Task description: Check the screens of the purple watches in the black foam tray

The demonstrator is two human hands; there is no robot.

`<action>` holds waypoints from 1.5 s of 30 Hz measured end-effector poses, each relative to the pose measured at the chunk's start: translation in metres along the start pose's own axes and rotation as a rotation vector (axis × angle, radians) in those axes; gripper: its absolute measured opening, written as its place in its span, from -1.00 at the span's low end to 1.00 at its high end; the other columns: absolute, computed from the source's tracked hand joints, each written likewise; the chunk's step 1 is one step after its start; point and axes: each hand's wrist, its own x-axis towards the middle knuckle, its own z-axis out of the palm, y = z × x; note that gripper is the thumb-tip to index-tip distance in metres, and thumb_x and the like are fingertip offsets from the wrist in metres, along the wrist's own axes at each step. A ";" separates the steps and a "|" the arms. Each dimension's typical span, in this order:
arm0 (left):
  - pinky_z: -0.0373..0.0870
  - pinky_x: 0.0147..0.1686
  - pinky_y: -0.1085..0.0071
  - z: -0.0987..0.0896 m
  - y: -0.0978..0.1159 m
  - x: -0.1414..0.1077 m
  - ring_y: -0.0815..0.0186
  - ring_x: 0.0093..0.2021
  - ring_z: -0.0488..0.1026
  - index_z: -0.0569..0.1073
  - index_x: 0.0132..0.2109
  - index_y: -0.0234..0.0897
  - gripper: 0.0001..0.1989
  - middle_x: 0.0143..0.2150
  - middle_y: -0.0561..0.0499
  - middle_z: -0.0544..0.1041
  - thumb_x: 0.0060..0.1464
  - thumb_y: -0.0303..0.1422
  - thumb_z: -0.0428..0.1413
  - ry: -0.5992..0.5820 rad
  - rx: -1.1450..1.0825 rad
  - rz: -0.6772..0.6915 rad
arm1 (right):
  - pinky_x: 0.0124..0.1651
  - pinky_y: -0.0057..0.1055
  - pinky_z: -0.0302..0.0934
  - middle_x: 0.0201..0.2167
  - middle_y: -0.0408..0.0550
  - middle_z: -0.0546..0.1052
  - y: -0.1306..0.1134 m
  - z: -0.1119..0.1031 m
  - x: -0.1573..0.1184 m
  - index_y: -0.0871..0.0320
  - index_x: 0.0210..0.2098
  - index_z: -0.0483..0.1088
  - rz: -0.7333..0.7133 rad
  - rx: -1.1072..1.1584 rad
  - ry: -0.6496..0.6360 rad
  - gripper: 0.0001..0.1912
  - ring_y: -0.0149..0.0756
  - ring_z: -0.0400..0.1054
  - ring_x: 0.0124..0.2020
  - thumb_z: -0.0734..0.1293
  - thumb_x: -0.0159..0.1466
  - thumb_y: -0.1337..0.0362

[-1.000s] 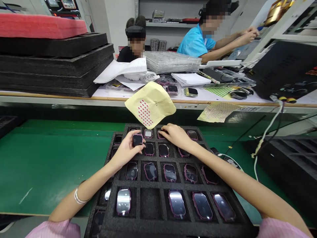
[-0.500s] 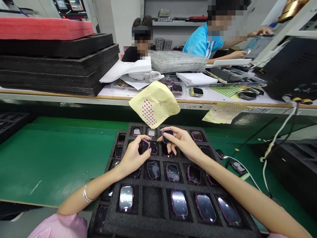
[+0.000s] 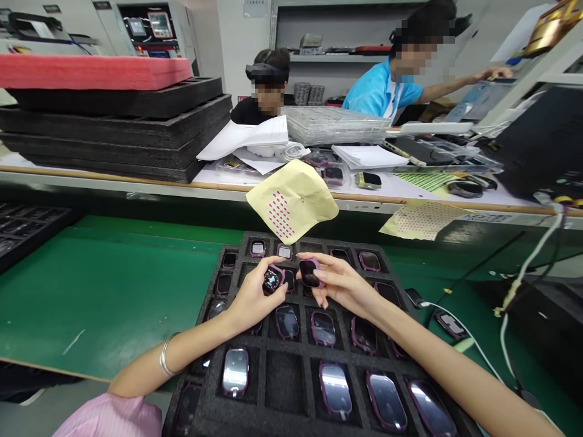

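My left hand (image 3: 249, 301) grips a smartwatch body (image 3: 272, 279) with a purple frame; its screen is lit with a dial. Between the thumb and fingers of my right hand (image 3: 350, 285) is a second purple-framed smartwatch body (image 3: 310, 273), its screen dark. Both are held just above a black foam tray (image 3: 259, 419) with square compartments. Many of these hold similar strapless watches, such as a watch with a bright reflection (image 3: 235, 371) at the front left. One front compartment (image 3: 284, 381) holds no watch. My fingers partly cover the compartments beneath them.
A yellow sticker sheet (image 3: 296, 203) hangs from the shelf edge behind the tray. Stacked black foam trays (image 3: 113, 136) stand at left under pink foam (image 3: 95, 73). A white cable (image 3: 464, 340) runs along the right. Two people sit beyond the shelf, one in a blue shirt (image 3: 376, 88).
The dial on the left-hand watch now shows lit, where the screen was dark. My right hand has turned its watch's screen more towards me. The whole view has shifted slightly.
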 end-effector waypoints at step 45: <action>0.33 -0.11 0.41 -0.003 0.001 -0.001 0.31 -0.18 0.42 0.32 -0.01 -0.23 -0.67 -0.18 0.02 0.45 0.03 -0.47 0.06 -0.020 -0.007 0.027 | -0.61 -0.52 0.37 -0.28 0.04 0.57 -0.001 0.007 -0.006 0.19 0.01 0.43 -0.078 -0.119 0.082 -0.59 -0.42 0.42 -0.66 0.45 0.16 0.31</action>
